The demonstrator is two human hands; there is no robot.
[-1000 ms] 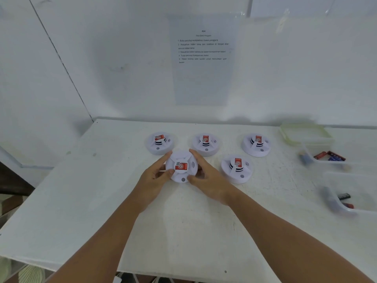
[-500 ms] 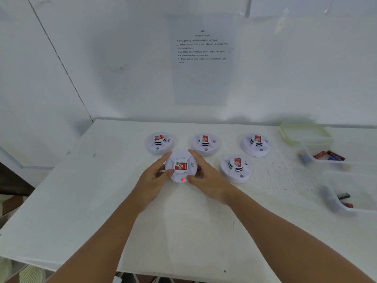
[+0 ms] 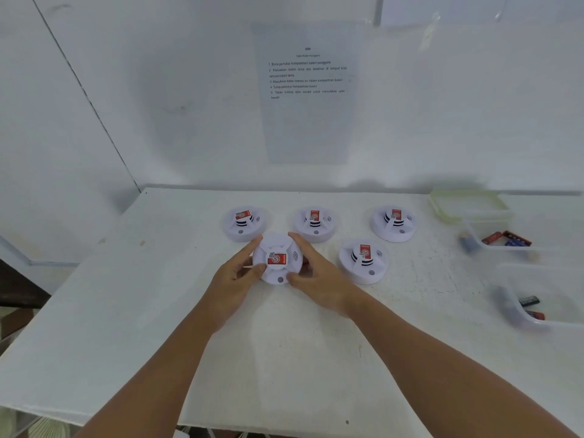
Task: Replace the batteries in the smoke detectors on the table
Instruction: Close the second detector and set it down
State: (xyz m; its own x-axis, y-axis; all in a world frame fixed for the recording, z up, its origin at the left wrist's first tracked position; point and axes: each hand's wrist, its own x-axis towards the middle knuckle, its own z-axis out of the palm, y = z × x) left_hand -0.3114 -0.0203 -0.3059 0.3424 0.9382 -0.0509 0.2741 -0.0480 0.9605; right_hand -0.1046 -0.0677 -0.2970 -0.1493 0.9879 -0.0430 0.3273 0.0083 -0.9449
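Five white round smoke detectors (image 3: 316,221) lie face-up on the table (image 3: 126,311).

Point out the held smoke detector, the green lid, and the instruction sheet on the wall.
Round white plastic smoke detector held in both hands (image 3: 277,258): head view, red label on its top.
Pale green rectangular plastic lid (image 3: 467,203): head view, flat middle.
White printed instruction sheet (image 3: 308,90): head view, text block.

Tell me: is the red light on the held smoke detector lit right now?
No, the button on the held smoke detector looks grey, not glowing red.
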